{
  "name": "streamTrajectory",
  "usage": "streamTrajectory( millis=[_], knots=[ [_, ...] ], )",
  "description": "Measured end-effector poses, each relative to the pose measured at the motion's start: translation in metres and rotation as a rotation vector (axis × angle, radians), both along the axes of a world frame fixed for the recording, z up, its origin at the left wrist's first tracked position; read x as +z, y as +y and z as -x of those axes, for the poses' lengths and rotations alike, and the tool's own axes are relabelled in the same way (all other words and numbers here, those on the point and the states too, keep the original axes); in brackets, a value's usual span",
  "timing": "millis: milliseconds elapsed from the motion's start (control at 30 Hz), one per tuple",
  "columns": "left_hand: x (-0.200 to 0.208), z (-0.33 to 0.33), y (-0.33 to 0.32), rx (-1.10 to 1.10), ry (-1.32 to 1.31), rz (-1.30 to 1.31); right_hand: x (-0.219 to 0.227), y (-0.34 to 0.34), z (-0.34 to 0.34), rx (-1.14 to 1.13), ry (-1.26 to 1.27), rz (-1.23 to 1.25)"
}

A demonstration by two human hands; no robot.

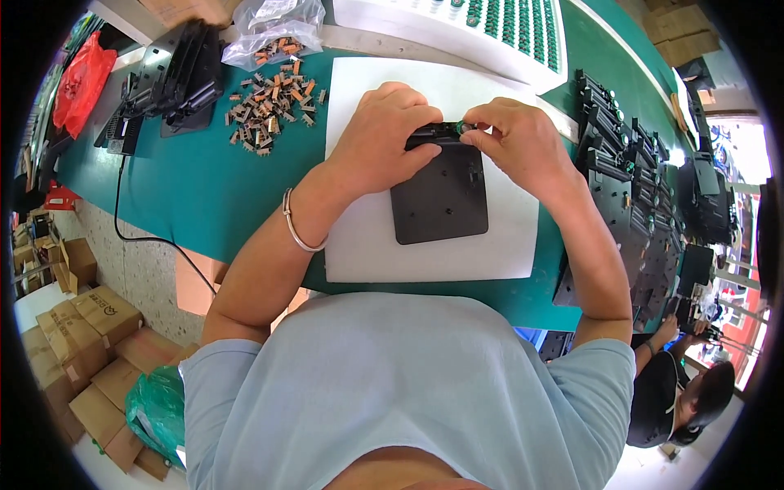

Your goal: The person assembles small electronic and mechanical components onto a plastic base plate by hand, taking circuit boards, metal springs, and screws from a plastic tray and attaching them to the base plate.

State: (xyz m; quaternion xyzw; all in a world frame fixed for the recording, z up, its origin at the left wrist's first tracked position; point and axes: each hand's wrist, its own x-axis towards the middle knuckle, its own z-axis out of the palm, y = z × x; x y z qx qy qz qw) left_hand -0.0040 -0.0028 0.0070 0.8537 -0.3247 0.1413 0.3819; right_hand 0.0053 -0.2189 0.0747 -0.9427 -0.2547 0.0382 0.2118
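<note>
A flat black square plate [441, 200] lies on a white sheet [425, 245] spread over the green table. Both my hands meet at the plate's far edge. My left hand [384, 139] curls over the top left corner and grips the black edge piece there. My right hand [514, 139] pinches a small green and black part [464, 127] against the same edge. My fingers hide most of that part. A thin silver bangle [296, 229] circles my left wrist.
A heap of small orange and grey parts [273, 106] lies far left, below a clear bag [273, 33] of more. Stacked black plates [180, 73] stand at the far left and in a row [629, 188] on the right. A white tray [457, 28] holds green parts. Another person [678, 392] sits at lower right. Cardboard boxes [77, 343] sit on the floor.
</note>
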Motion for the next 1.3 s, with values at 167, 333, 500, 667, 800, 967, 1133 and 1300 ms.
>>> streamTrajectory(
  millis=[167, 333, 500, 667, 800, 967, 1133, 1300],
  knots=[
    [-0.001, 0.0, 0.0, 0.007, -0.012, 0.0, -0.003, -0.011, -0.003, -0.08, 0.104, -0.11],
    [0.001, 0.001, 0.0, 0.013, 0.022, -0.02, -0.01, -0.017, -0.004, -0.015, -0.001, -0.178],
    [0.004, 0.001, 0.0, 0.007, 0.033, -0.034, -0.006, -0.01, 0.0, -0.015, 0.047, -0.161],
    [0.005, 0.001, -0.001, 0.016, 0.042, -0.042, -0.01, -0.01, -0.001, -0.009, 0.044, -0.179],
    [0.006, 0.002, -0.001, 0.013, 0.051, -0.046, -0.011, -0.008, -0.001, -0.018, 0.035, -0.193],
    [0.005, 0.002, 0.0, 0.009, 0.048, -0.046, -0.012, -0.008, -0.001, -0.031, 0.048, -0.213],
    [0.006, 0.001, -0.001, 0.006, 0.045, -0.036, -0.015, -0.01, -0.004, -0.006, 0.044, -0.238],
    [0.005, 0.001, -0.001, 0.015, 0.063, -0.044, -0.017, -0.013, -0.009, 0.045, 0.037, -0.259]
  ],
)
